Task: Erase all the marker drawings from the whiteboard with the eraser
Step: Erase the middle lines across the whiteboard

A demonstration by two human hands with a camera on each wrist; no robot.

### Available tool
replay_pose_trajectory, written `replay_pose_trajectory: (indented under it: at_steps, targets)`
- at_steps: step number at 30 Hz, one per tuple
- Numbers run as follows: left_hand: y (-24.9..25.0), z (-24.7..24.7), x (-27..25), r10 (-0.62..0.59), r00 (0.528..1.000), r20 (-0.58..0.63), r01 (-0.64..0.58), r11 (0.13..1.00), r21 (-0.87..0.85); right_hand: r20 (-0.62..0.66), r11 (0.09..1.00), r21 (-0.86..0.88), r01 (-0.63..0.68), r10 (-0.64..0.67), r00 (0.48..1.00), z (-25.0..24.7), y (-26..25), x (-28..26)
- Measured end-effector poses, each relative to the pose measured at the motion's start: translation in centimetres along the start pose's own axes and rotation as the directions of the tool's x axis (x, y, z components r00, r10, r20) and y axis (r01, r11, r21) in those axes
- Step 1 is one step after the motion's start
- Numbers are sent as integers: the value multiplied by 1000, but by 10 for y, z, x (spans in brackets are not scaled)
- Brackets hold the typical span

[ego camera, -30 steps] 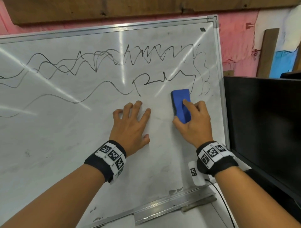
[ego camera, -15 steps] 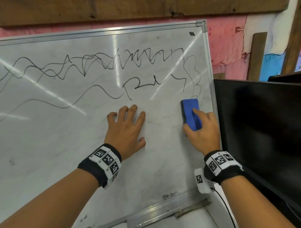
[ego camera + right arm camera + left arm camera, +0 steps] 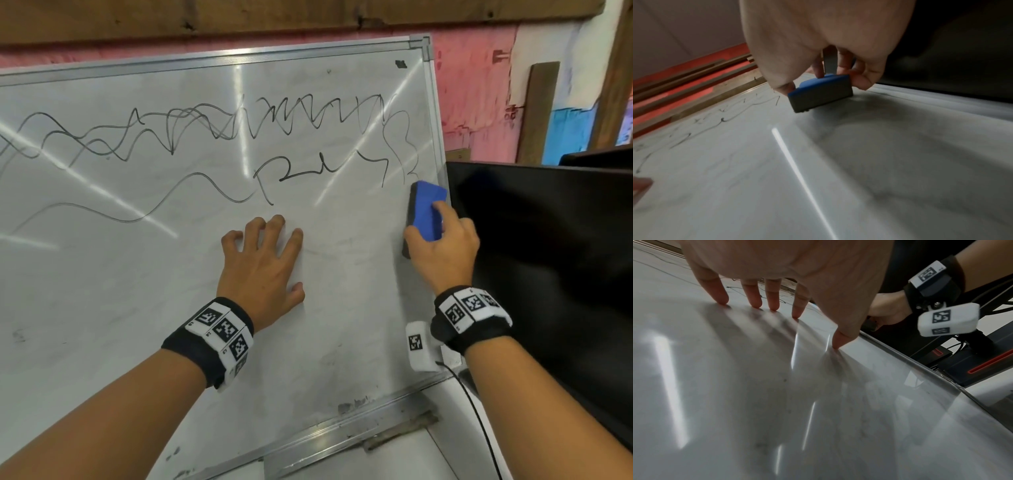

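A whiteboard (image 3: 120, 308) leans in front of me, with black marker scribbles (image 3: 212, 130) across its upper half and a short squiggle (image 3: 308, 171) lower down. My right hand (image 3: 442, 246) grips the blue eraser (image 3: 424, 209) and presses its dark felt against the board near the right frame, just below the scribbles' right end. The eraser (image 3: 820, 92) shows between thumb and fingers in the right wrist view. My left hand (image 3: 263, 263) rests spread on the bare board, and its fingertips (image 3: 756, 303) touch the surface.
A dark monitor (image 3: 548, 257) stands close against the board's right edge. The board's metal tray (image 3: 342, 442) runs along its bottom. A cable (image 3: 479, 411) hangs from my right wrist. A pink wall (image 3: 476, 85) and wooden planks (image 3: 537, 109) lie behind.
My right hand has slid the eraser to the right, from beside the left hand to the board's right frame. The left hand has stayed planted on the board.
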State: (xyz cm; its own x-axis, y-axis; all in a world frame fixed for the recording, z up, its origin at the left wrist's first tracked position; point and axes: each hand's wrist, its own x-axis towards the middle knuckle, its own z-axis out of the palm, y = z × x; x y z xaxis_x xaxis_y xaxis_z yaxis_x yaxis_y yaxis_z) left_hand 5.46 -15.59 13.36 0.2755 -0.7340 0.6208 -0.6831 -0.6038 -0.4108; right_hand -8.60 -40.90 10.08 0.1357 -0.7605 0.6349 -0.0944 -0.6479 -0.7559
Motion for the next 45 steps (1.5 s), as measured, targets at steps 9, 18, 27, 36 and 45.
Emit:
replay_pose_trajectory:
  at_steps: [9, 18, 27, 36, 45]
  targets:
    - [0, 3, -2, 1, 1000, -15, -1, 1000, 0, 32, 1000, 10, 1, -1, 999, 4, -4, -29]
    - [-3, 3, -2, 5, 1000, -17, -5, 1000, -2, 106, 980, 12, 200, -201, 974, 15, -26, -3]
    - [-12, 3, 1, 62, 997, -47, -62, 998, 0, 156, 958, 33, 286, -287, 945, 17, -30, 1]
    - [-17, 1, 4, 95, 995, -23, -94, 995, 34, 54, 992, 23, 127, -128, 990, 12, -9, 7]
    - [-22, -1, 3, 114, 993, -32, -113, 993, 32, 56, 988, 6, 152, -152, 987, 16, -40, 49]
